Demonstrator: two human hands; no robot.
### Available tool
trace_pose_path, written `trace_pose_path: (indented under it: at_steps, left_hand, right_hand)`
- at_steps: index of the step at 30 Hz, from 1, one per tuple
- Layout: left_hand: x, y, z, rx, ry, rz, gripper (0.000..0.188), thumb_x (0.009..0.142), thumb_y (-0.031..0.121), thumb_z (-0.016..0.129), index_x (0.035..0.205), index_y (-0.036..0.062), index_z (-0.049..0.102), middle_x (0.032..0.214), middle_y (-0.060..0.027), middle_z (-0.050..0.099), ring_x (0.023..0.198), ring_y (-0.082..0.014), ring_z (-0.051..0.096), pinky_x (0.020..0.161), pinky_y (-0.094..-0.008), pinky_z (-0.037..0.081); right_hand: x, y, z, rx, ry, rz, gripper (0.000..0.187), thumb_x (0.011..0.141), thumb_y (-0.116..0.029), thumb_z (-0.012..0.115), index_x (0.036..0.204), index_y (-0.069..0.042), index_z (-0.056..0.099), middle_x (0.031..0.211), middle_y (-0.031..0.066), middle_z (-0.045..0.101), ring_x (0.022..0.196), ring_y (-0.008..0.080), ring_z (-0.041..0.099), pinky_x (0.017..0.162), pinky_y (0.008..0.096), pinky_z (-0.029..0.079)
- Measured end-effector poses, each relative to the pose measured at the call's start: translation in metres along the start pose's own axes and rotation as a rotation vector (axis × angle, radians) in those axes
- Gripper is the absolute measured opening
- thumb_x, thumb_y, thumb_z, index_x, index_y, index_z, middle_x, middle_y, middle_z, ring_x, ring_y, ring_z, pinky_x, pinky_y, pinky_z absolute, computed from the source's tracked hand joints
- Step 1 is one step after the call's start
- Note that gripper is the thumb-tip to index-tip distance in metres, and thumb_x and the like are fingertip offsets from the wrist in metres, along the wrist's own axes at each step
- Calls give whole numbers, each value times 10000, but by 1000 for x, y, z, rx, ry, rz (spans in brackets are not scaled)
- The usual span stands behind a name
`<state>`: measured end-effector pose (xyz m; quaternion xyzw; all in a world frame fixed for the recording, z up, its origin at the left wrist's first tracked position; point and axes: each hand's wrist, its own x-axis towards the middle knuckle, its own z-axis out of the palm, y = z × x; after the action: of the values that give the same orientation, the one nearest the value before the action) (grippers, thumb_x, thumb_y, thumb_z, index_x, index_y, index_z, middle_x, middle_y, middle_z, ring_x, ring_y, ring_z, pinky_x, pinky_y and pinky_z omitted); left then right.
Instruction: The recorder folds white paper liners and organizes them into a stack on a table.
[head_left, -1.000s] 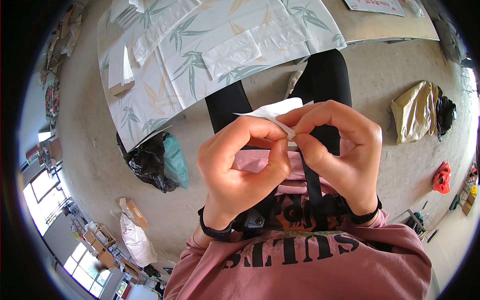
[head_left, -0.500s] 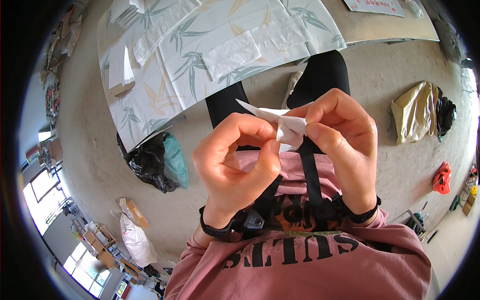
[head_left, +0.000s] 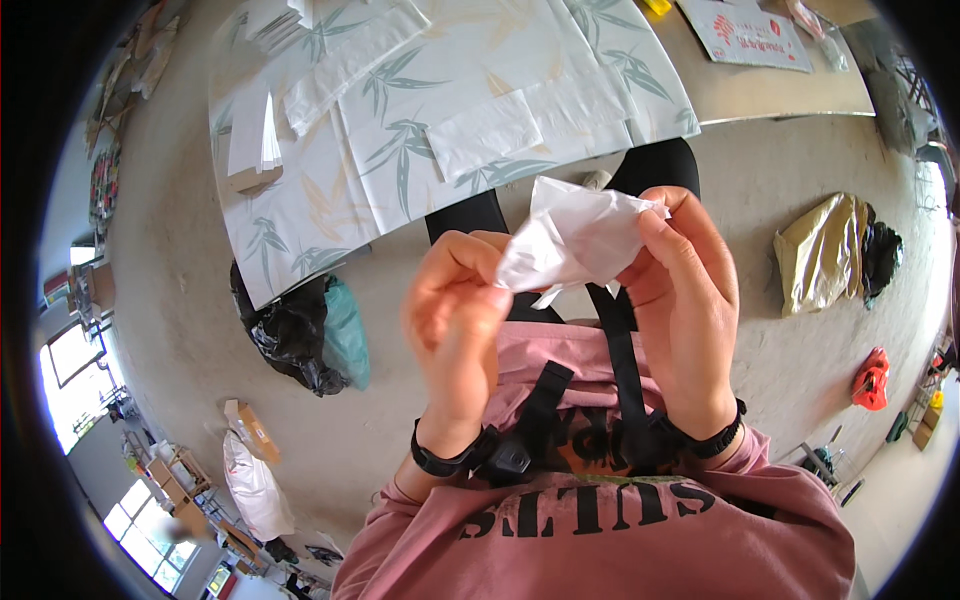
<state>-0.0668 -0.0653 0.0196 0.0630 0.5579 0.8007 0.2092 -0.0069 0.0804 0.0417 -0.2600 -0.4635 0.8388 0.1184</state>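
Between my hands, above my lap, a creased white sheet [head_left: 575, 240] of thin paper or film is spread partly open; its exact kind I cannot make out. My left hand [head_left: 455, 320], a little blurred, pinches its left edge between thumb and fingers. At the upper right corner, my right hand [head_left: 690, 290] grips the sheet between thumb and forefinger. Beyond my hands, a flat white translucent strip [head_left: 485, 135] lies near the front edge of the leaf-patterned table [head_left: 330, 190].
White stacked pieces sit in a small cardboard tray [head_left: 255, 180] at the table's left. A black bag [head_left: 290, 335] and a teal bag [head_left: 346, 335] lie on the floor left. Right of me are a gold-brown bag [head_left: 822, 255] and a red bag [head_left: 872, 380].
The white sheet, bunched small between my fingers before, is now spread wider. My hands have moved apart, the left one shifting left. The view has tilted slightly.
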Motion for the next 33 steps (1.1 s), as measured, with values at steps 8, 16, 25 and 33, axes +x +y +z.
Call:
trace_pose_path:
  at_steps: [8, 16, 25, 33]
  left_hand:
    - [23, 15, -79, -877, 132, -186, 477, 800, 227, 468, 1210, -6, 540, 1236, -129, 578, 1162, -260, 543, 1014, -432, 406]
    - [54, 89, -129, -449, 290, 289, 483, 817, 187, 478, 1226, -70, 486, 1277, -151, 530, 1236, -272, 438, 1088, -420, 288]
    - [80, -14, -184, -515, 572, 76, 197, 840, 147, 515, 964, 2, 563, 1071, -118, 619, 1069, -234, 566, 1004, -397, 416]
    - [66, -38, -222, 451, 771, -173, 158, 850, 149, 555, 815, -1, 591, 826, -87, 655, 745, -150, 647, 642, -246, 483]
  right_hand:
    - [39, 43, 69, 726, 28, 412, 138, 916, -135, 478, 951, -29, 559, 982, 87, 607, 962, 216, 562, 886, 383, 426]
    - [81, 76, 174, 945, -38, 321, 172, 888, -137, 434, 957, -14, 532, 1052, 109, 595, 1048, 249, 542, 976, 438, 398]
    - [144, 136, 61, 612, 292, 150, 26, 883, -82, 511, 881, -56, 510, 920, 53, 590, 933, 199, 573, 876, 390, 441]
    - [148, 127, 18, -224, 168, 40, 287, 856, -31, 532, 1122, 29, 443, 1020, 104, 549, 904, 151, 567, 800, 310, 508]
